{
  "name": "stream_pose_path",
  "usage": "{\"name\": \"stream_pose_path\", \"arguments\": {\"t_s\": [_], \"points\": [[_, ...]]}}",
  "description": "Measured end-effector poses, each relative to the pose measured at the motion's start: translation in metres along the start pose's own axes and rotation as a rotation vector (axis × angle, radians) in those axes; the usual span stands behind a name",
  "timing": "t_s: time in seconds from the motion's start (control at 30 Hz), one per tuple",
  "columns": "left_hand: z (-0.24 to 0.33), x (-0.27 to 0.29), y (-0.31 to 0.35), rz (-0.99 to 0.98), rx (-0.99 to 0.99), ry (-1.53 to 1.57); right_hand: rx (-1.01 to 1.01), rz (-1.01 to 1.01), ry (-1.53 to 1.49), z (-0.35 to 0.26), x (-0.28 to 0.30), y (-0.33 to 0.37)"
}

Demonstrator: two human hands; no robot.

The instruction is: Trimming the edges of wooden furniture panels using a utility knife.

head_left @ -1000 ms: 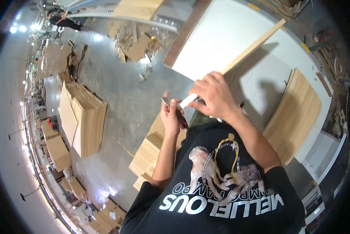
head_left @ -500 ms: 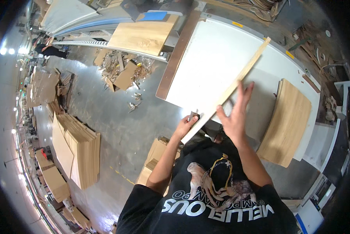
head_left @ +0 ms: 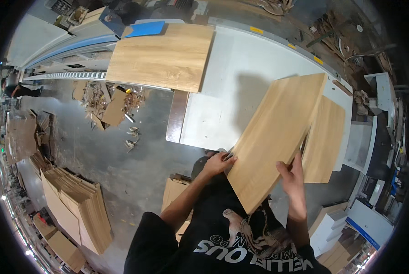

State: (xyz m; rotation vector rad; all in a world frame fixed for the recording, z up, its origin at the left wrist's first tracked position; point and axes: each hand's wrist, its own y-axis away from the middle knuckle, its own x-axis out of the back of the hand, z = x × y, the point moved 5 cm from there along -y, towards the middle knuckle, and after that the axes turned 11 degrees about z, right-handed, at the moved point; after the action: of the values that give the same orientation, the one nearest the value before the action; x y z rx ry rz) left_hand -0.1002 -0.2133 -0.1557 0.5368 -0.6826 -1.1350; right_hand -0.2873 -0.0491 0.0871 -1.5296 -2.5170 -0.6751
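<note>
I hold a light wood-grain panel [head_left: 277,137] in both hands, its broad face turned up toward me above a white work table [head_left: 222,91]. My left hand [head_left: 217,163] grips the panel's near left edge. My right hand [head_left: 292,173] clasps its lower right edge, thumb on top. A second wood-grain panel [head_left: 325,137] lies on the table just right of the held one, partly hidden behind it. A third, larger panel [head_left: 163,57] rests at the table's far left end.
A stack of wood panels [head_left: 83,208] leans on the grey floor at lower left. More boards [head_left: 174,192] sit below my left arm. Offcuts and scraps [head_left: 108,107] litter the floor by a long machine rail [head_left: 63,75]. White cabinets [head_left: 364,214] stand at right.
The panel was held edge-on a second ago; it has been turned so its broad face shows. My right hand slid from the upper edge down to the lower right edge.
</note>
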Motion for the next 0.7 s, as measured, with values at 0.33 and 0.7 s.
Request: {"name": "stream_pose_path", "arguments": {"t_s": [0.33,0.7], "points": [[-0.034,0.002,-0.010,-0.075,-0.082,-0.117,-0.258,0.134,-0.348,0.090,0.079,-0.038],[-0.038,0.025,-0.004,0.103,0.048,-0.077,-0.244,0.530,-0.156,0.250,0.079,-0.114]]}}
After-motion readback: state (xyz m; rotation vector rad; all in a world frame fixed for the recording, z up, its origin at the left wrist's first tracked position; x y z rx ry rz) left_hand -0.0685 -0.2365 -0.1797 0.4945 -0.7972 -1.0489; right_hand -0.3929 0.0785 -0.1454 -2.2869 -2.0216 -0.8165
